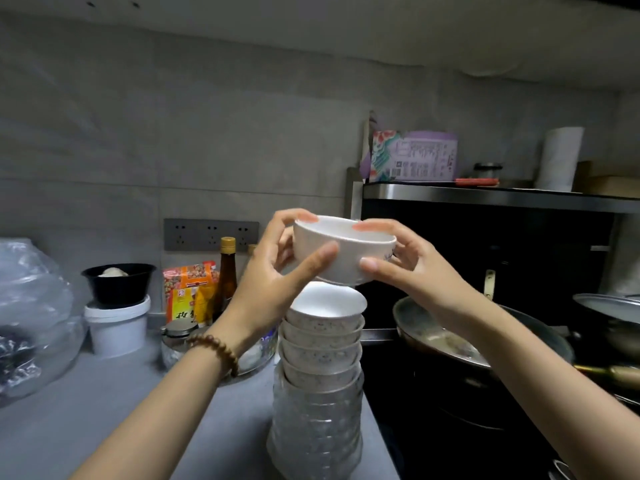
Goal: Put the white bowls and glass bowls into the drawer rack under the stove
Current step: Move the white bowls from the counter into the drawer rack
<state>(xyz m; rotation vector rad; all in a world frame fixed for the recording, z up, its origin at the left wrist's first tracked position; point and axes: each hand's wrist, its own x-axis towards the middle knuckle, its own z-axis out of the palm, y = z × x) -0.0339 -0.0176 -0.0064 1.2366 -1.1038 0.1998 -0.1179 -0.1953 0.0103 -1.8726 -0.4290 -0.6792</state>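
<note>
White bowl (343, 249) held in the air, upright, mouth up, rim close to level with a slight tilt toward me. It sits directly above the stack of white bowls (323, 337), apart from the top one by a narrow gap; I cannot tell whether it is being lifted off or set down.

Left hand (277, 271) pinches the bowl's left side: thumb across the outer wall, fingers curled over the far rim. Right hand (405, 261) mirrors it on the right side, thumb low on the wall, fingertips on the rim. Both hands closed on the same bowl, neither nearer than the other.

Below, the white stack nests into a stack of glass bowls (317, 424), the whole column standing on the grey counter (104, 410) at its right edge, just beside the stove (450, 410).

Key relation, as I judge it: the drawer rack is out of view, somewhere below the stove, so down and to the right of the hands. The right hand would lead. The tall column looks tippy; I would avoid clipping it on the way past.

Wok (467, 337) on the stove lies along that path.
</note>
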